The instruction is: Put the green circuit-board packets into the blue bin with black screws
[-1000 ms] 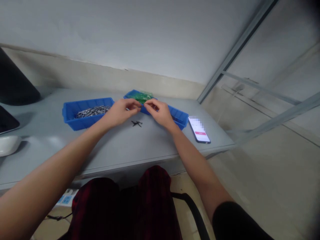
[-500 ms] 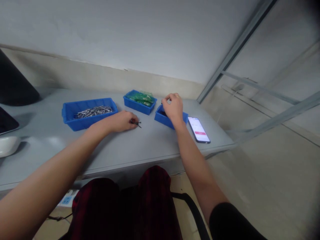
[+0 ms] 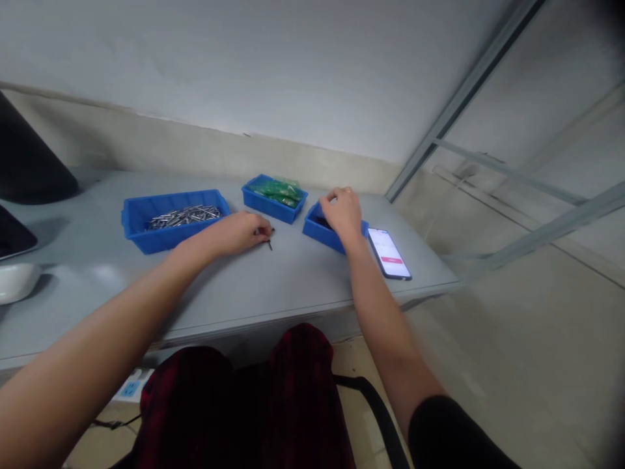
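My left hand [image 3: 247, 232] rests low over the desk with its fingers closed on small dark screws [image 3: 270, 245], whose ends stick out past the fingertips. Beside its wrist, a long blue bin [image 3: 156, 242] holds a heap of silver screws [image 3: 185, 217]. My right hand [image 3: 343, 210] reaches into a small blue bin [image 3: 325, 238] with dark contents, partly hidden by the hand. Its fingers are bent together, and what they hold, if anything, cannot be made out. Between and behind the hands stands another blue bin [image 3: 268, 207] with green plastic bags [image 3: 278, 190].
A lit phone [image 3: 389, 253] lies on the desk [image 3: 273, 286] right of the small bin. At the far left are a white rounded object [image 3: 18, 283] and a dark object [image 3: 29, 156]. A metal frame [image 3: 459, 101] rises beyond the desk's right end.
My right hand has moved slightly down and right, lower into the small bin. The dark screws at my left fingertips have shifted and point differently.
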Demonstrator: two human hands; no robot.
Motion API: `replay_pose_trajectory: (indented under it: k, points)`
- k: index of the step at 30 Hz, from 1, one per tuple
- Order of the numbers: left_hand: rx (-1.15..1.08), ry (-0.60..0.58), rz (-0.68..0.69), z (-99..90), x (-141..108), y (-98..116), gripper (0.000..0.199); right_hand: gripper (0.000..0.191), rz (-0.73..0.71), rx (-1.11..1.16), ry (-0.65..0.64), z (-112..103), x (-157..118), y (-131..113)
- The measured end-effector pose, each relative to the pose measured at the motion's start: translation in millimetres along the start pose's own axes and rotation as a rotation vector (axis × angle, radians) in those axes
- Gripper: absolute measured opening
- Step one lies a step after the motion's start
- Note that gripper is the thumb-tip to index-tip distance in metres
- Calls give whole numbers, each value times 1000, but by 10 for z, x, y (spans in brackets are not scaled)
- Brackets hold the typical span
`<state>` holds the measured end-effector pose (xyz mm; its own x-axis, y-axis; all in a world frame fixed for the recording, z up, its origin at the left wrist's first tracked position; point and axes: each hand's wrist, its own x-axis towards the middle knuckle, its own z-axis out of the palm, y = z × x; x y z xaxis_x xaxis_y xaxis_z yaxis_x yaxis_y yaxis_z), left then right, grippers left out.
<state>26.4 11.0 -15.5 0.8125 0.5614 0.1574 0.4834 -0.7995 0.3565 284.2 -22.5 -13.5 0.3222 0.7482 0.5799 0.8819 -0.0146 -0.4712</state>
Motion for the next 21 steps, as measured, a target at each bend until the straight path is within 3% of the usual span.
replay_pose_trajectory:
  k: [5, 8, 12, 16, 21]
  points:
    - [8, 139, -27, -33, 7, 57, 24, 11, -10, -2, 20, 0, 21, 18]
    - [-51, 251, -50, -44, 11, 109, 26, 9, -89, 77, 30, -10, 27, -38]
    - [-153, 426, -101, -77, 11, 202, 24, 12, -303, 360, -162, -3, -62, -222]
    - [-275, 602, -145, -126, 11, 274, 22, 17, -402, 463, -398, 16, -204, -395]
    - [-363, 646, -170, -145, 13, 308, 22, 23, -407, 503, -465, 6, -257, -453]
